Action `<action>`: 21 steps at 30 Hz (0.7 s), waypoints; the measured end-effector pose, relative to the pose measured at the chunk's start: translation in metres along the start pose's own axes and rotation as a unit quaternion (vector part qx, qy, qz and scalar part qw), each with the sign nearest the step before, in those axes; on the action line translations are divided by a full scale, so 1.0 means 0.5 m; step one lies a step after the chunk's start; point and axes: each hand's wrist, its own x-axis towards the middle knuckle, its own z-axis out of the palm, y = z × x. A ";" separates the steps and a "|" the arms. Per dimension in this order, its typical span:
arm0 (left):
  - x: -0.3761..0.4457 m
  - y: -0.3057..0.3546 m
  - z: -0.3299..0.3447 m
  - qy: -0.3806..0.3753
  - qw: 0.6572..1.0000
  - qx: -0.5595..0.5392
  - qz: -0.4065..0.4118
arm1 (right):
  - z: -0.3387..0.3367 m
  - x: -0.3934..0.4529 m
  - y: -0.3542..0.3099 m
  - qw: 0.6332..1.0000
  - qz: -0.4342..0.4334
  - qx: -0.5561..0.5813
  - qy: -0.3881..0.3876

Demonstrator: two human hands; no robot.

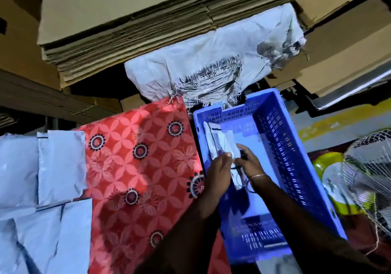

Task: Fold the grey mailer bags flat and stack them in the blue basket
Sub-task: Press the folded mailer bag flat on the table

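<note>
The blue basket (pixel 296 163) stands right of centre on the red patterned cloth (pixel 137 168). Inside it, against the left wall, lie folded grey mailer bags (pixel 213 134). Both hands are inside the basket. My left hand (pixel 218 168) and my right hand (pixel 248 159) hold a folded grey mailer bag (pixel 229 144) between them, fingers curled on its near end, just over the stack. Several unfolded grey mailer bags (pixel 53 172) lie in a loose pile at the left edge.
Flattened cardboard boxes (pixel 127 26) are stacked at the back. A torn white woven sack (pixel 211 62) lies behind the basket. A wire fan guard (pixel 370 168) and a yellow-green object (pixel 323 163) sit right of the basket.
</note>
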 end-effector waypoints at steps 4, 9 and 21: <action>0.061 -0.018 0.014 0.000 0.999 -0.031 -0.043 | 0.012 0.092 0.028 1.000 0.008 -0.020 -0.020; 0.141 -0.031 0.035 0.015 0.998 -0.038 -0.045 | 0.042 0.166 0.040 0.999 0.030 -0.017 -0.003; 0.225 -0.045 0.070 0.027 0.984 -0.156 -0.075 | 0.086 0.242 0.079 0.985 -0.030 -0.168 0.036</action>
